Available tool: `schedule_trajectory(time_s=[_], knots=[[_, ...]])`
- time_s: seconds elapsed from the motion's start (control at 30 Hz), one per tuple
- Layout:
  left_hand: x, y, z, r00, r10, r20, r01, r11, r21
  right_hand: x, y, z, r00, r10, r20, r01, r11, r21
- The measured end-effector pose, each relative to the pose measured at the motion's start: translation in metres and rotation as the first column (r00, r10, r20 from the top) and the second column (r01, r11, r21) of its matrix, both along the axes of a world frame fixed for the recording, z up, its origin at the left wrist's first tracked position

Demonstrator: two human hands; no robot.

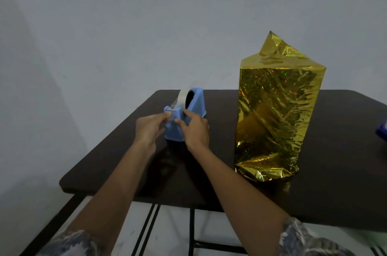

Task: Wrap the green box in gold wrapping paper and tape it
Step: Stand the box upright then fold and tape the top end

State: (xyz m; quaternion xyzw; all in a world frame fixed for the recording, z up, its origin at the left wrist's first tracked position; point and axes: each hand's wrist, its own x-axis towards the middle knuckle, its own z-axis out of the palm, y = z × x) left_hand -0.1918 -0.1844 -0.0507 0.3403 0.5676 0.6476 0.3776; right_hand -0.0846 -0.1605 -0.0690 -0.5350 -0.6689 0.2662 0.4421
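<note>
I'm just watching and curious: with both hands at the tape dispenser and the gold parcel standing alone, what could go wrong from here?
1. The gold-wrapped box stands tall and unheld; a bump could tip it.
2. Its top flap sticks up loose and may spring open further before tape arrives.
3. The clear tape strip between the left hand and right hand at the blue dispenser could fold onto itself.

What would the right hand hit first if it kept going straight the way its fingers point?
Most likely the blue tape dispenser: the right hand already points at it, fingertips seemingly touching. The left hand is close too.
</note>
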Motion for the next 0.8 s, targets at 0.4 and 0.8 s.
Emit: schedule_trajectory(time_s=[0.4, 0.8], knots=[[0.002, 0.011, -0.014, 0.999, 0.032, -0.027, -0.033, 0.999, -0.024, 0.001, 0.005, -0.004, 0.999, 0.042, 0.024, -0.043, 0.999, 0.026], [0.018, -0.021, -0.018, 0.985, 0.131, 0.109, -0.118, 0.986, -0.119, 0.054, -0.086, 0.062, 0.896, 0.443, -0.015, -0.431, 0.879, 0.202]])
